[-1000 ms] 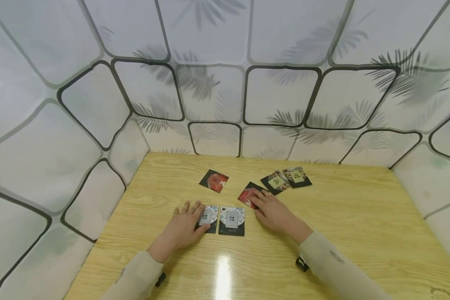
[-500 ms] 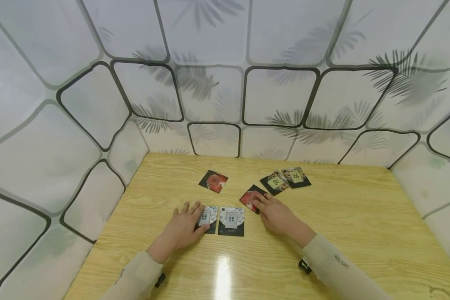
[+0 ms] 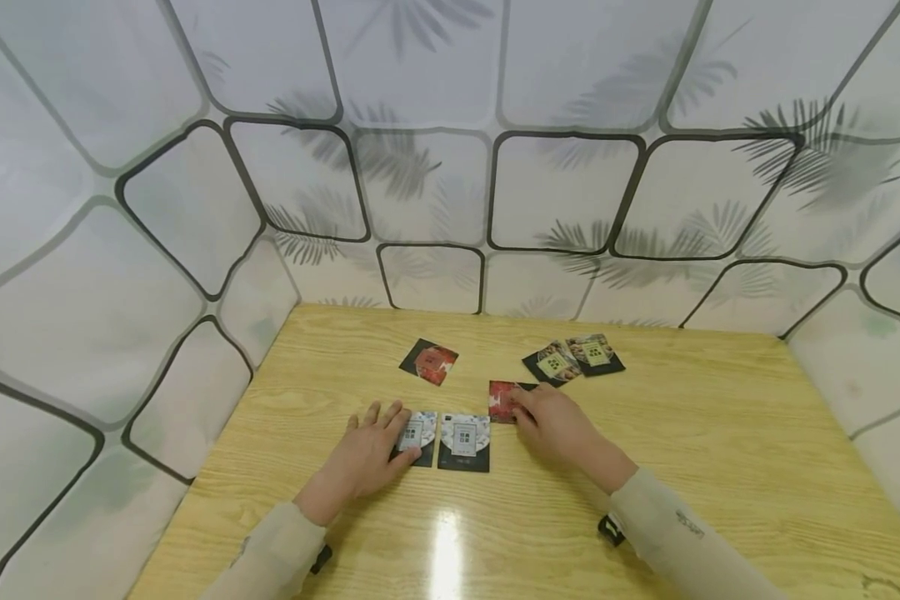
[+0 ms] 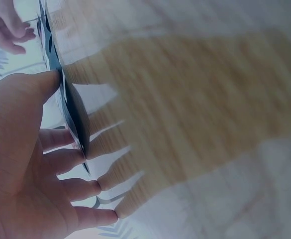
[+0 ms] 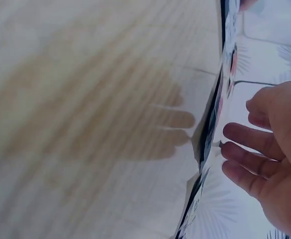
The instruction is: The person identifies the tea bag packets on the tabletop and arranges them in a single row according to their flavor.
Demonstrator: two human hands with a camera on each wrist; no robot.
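A red-and-black packet (image 3: 502, 402) lies flat on the bench (image 3: 378, 537) beneath the right hand (image 3: 558, 423), fingers relaxed, while the left hand (image 3: 366, 454), fingers straight, rests on a pale-labelled white-and-black packet (image 3: 424, 433).

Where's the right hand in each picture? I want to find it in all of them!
Head: right hand, just right of the middle, lower half, at a red packet.
Left wrist: right hand in the top left corner.
Right wrist: right hand, big, along the right edge.
Shared landmark: the wood-grain table.
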